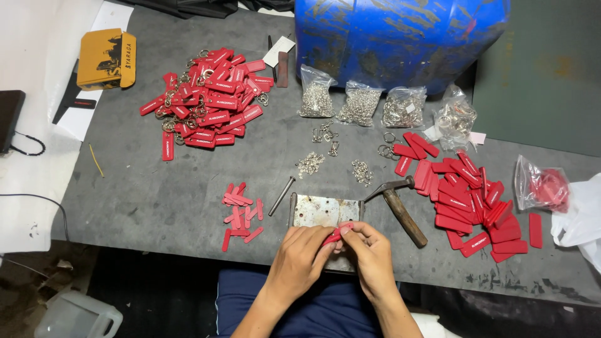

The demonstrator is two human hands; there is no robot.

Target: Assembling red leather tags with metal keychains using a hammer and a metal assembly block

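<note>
My left hand point(299, 255) and my right hand point(370, 254) meet over the near edge of a worn metal plate point(322, 209). Together they pinch a small red tag point(335, 233) between the fingertips. A hammer point(400, 209) lies just right of the plate, its wooden handle pointing toward me. A metal punch rod point(282, 195) lies left of the plate, beside a small scatter of thin red strips point(241, 216).
A heap of red tags with key rings point(206, 100) lies far left, loose red tags point(469, 200) at right. Several clear bags of metal rings point(360, 103) stand before a blue drum point(400, 37). A yellow box point(107, 57) sits top left, a bag of red pieces point(543, 186) far right.
</note>
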